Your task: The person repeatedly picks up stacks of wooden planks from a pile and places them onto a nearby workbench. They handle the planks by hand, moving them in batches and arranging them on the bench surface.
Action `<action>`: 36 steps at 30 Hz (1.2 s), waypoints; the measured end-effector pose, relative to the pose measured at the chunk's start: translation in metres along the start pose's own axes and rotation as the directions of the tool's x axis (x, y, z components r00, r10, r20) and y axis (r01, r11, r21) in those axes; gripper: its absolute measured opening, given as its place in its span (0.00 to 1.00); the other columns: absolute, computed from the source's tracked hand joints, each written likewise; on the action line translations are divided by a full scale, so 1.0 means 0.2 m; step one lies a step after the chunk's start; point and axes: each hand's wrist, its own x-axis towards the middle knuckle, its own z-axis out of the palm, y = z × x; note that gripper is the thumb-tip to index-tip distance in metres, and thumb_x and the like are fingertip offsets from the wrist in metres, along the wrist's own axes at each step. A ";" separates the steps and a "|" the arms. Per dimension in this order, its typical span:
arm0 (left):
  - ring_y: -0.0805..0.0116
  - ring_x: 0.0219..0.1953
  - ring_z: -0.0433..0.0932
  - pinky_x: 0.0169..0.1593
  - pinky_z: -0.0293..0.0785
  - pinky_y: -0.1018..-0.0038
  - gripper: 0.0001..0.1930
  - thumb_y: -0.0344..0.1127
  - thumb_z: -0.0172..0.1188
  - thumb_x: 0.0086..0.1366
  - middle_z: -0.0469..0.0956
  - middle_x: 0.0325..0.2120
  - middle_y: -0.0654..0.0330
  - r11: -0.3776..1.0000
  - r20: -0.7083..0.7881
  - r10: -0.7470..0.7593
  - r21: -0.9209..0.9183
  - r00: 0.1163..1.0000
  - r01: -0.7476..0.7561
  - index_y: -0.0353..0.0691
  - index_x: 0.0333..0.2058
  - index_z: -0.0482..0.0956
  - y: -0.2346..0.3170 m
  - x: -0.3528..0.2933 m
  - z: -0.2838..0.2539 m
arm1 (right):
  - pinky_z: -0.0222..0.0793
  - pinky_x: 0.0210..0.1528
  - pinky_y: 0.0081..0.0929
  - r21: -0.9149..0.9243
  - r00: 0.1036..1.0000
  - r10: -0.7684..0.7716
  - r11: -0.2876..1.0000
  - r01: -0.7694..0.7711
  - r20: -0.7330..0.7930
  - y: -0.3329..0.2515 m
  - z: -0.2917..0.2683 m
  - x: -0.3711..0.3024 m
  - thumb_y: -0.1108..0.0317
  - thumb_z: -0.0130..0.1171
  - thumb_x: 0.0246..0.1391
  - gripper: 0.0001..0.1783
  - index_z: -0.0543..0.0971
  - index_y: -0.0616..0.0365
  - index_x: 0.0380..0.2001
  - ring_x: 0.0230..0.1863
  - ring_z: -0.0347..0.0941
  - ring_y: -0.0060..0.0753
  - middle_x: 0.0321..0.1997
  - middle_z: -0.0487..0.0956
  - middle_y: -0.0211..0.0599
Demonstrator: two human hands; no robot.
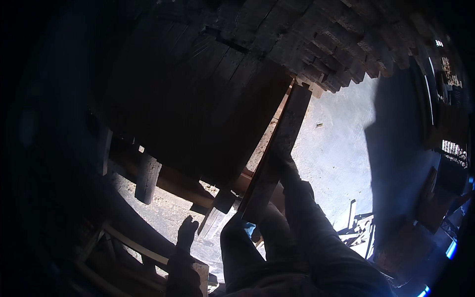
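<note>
A long dark wooden board point(286, 129) stands out from the right edge of the dark wooden worktop point(208, 109), slanting from far right to near middle. My right hand point(288, 171) grips it by its right side; deep shade hides most of the fingers. The board's near end comes close to my knees. Apart from it, to the left, my left hand point(186, 232) hangs in the air below the worktop's near edge. Its fingers stretch upward and it holds nothing. A short block of wood point(147, 179) juts from under that edge.
Stacked timber pieces point(341, 44) with stepped ends fill the far right of the worktop. Sunlit floor point(336, 143) lies right of the board, with wood scraps point(358, 230) on it. A wooden frame point(133, 245) stands near left. Shaded boards point(430, 198) lean at far right.
</note>
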 end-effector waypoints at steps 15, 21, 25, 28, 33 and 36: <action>0.56 0.60 0.72 0.60 0.70 0.66 0.25 0.41 0.64 0.66 0.74 0.56 0.51 0.787 0.001 0.509 0.404 0.861 -0.466 0.37 0.59 0.72 1.30 0.20 0.27 | 0.69 0.59 0.39 0.000 0.997 -0.066 0.998 0.066 -0.042 -0.04 0.30 0.09 0.68 0.70 0.46 0.48 0.56 0.60 0.67 0.56 0.72 0.42 0.54 0.75 0.46; 0.44 0.69 0.58 0.66 0.62 0.49 0.43 0.52 0.63 0.63 0.55 0.69 0.47 0.067 0.314 0.787 0.813 0.531 -0.579 0.48 0.71 0.52 2.01 0.40 0.86 | 0.56 0.68 0.56 -0.769 0.721 -0.373 0.540 -0.343 -0.584 -0.18 0.42 -0.12 0.44 0.77 0.33 0.77 0.34 0.54 0.74 0.70 0.51 0.66 0.73 0.47 0.60; 0.37 0.63 0.62 0.65 0.63 0.49 0.49 0.31 0.66 0.55 0.55 0.68 0.45 0.099 0.206 0.795 0.884 0.571 -0.457 0.47 0.72 0.47 1.93 0.80 0.87 | 0.55 0.69 0.57 -0.858 0.762 -0.436 0.414 -0.303 -0.480 -0.06 0.61 0.03 0.42 0.79 0.31 0.79 0.32 0.51 0.74 0.72 0.48 0.66 0.74 0.47 0.59; 0.39 0.67 0.58 0.66 0.62 0.50 0.51 0.30 0.67 0.56 0.52 0.68 0.40 0.195 0.394 0.635 0.750 0.664 -0.632 0.44 0.72 0.43 2.01 0.57 0.91 | 0.55 0.69 0.56 -0.827 0.730 -0.450 0.485 -0.283 -0.514 -0.02 0.38 0.01 0.41 0.80 0.29 0.81 0.33 0.51 0.74 0.72 0.51 0.62 0.72 0.52 0.59; 0.44 0.69 0.58 0.68 0.61 0.51 0.50 0.38 0.67 0.60 0.56 0.67 0.39 0.462 0.494 0.694 0.252 0.523 -0.850 0.37 0.72 0.41 1.86 0.57 0.84 | 0.57 0.70 0.48 -0.440 0.910 -0.313 0.881 0.172 -0.271 0.01 0.17 0.02 0.54 0.73 0.47 0.65 0.35 0.53 0.74 0.68 0.60 0.55 0.66 0.63 0.56; 0.45 0.67 0.61 0.66 0.64 0.56 0.53 0.48 0.68 0.60 0.58 0.66 0.39 0.240 0.441 0.796 0.399 0.415 -0.885 0.33 0.71 0.41 1.67 0.53 0.85 | 0.57 0.70 0.44 -0.552 0.914 -0.343 0.815 0.174 -0.219 -0.01 0.20 0.04 0.56 0.67 0.57 0.58 0.36 0.54 0.74 0.67 0.60 0.55 0.66 0.64 0.55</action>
